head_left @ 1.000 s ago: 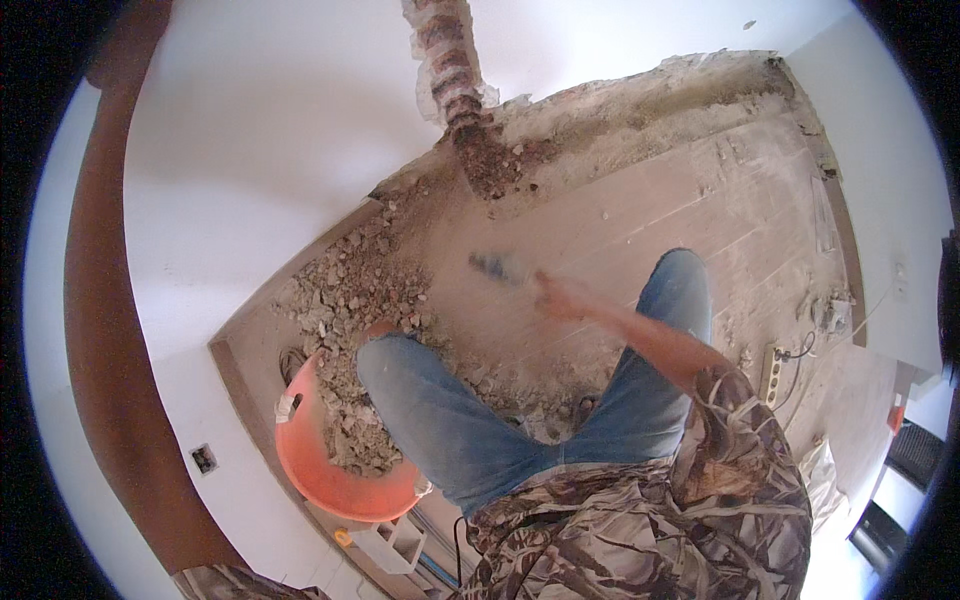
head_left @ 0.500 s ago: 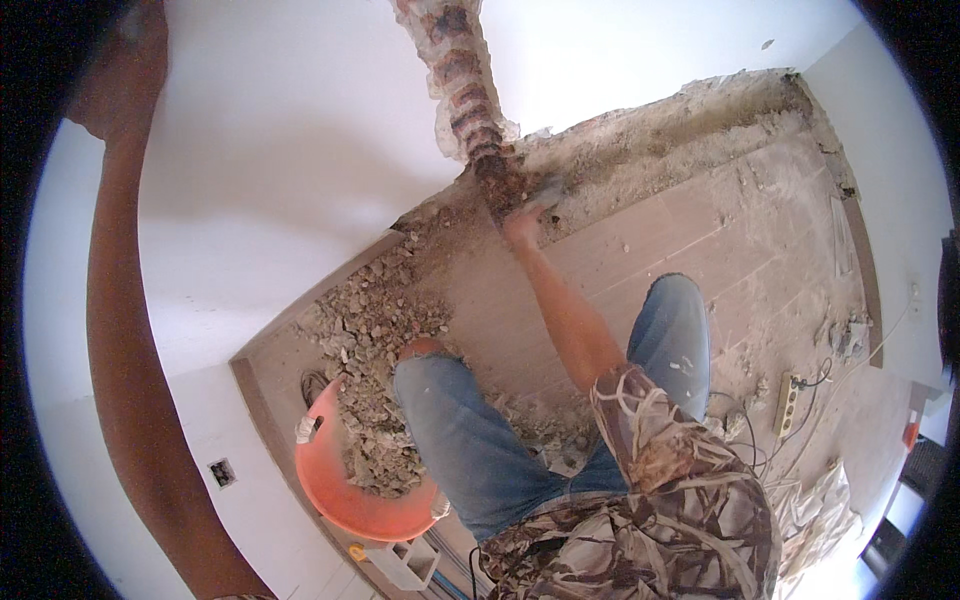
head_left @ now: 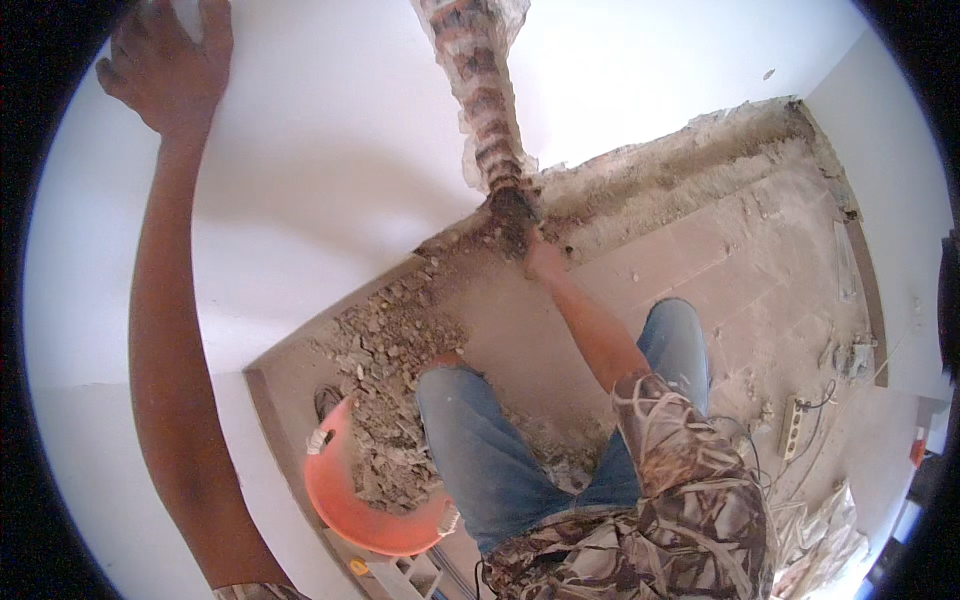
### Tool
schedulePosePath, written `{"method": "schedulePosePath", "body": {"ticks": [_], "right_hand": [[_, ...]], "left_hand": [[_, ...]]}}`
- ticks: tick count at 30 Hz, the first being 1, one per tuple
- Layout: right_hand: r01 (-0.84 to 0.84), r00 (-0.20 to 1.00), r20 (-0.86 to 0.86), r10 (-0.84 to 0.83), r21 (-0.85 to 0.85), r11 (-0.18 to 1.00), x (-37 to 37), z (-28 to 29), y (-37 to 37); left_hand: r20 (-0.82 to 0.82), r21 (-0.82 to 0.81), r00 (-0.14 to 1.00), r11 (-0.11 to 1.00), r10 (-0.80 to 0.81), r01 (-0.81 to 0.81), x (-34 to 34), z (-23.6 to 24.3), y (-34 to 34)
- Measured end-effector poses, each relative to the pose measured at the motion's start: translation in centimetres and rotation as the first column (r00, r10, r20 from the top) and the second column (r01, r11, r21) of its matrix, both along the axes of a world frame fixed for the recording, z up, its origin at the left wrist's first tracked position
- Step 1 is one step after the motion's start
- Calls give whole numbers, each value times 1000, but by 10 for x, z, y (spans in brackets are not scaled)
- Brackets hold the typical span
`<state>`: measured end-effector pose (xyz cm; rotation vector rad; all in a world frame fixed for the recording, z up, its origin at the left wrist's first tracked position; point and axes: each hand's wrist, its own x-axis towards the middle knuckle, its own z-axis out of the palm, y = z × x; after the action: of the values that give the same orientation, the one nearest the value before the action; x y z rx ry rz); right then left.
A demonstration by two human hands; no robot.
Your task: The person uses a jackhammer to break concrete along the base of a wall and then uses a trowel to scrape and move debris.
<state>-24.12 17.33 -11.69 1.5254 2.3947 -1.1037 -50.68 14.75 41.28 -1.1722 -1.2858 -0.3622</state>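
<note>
At the foot of a rough vertical channel point(head_left: 488, 105) cut into the white wall, my right hand point(head_left: 545, 258) reaches down to a dark, dusty hollow point(head_left: 513, 208). Its fingers look closed, and what they hold is blurred and hidden. High on the left, my left hand point(head_left: 172, 85) is raised against the white wall point(head_left: 300, 120), its fingers bent and the thumb apart from them. A pale patch shows between thumb and fingers, which looks like wall. Broken rubble point(head_left: 395, 340) lies heaped left of my knees, spilling beside an orange tub point(head_left: 340, 510) that also contains rubble.
A broken-out strip point(head_left: 680, 165) runs along the wall's base. Dusty floor tiles point(head_left: 690, 240) lie before it. To the right are a power strip point(head_left: 793, 428) with cables and crumpled sheeting point(head_left: 825, 535). A hollow block point(head_left: 415, 575) stands behind the tub.
My view has shifted, so the scene sits lower and further right. A grey blurred thing beside my right hand no longer shows there. More of my left hand is visible.
</note>
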Motion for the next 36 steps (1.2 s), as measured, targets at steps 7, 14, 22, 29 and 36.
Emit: {"method": "schedulePosePath", "body": {"ticks": [7,14,22,29,36], "right_hand": [[-89,987,-144,74,-102,991,8,24,3],[-153,988,46,148,139,978,38,-77,25],[366,903,-198,-381,-110,924,25,-87,-3],[205,972,-66,-227,-248,947,-46,-112,-36],[114,975,-152,-159,-268,957,-37,-20,-40]], "left_hand": [[-174,176,958,950,-227,257,-31,-5,2],[-140,225,936,911,-322,347,4,-1,41],[-250,173,954,961,-167,214,-40,3,2],[-242,151,956,967,-166,206,-51,-2,5],[-200,144,938,939,-283,313,-35,-5,14]]}}
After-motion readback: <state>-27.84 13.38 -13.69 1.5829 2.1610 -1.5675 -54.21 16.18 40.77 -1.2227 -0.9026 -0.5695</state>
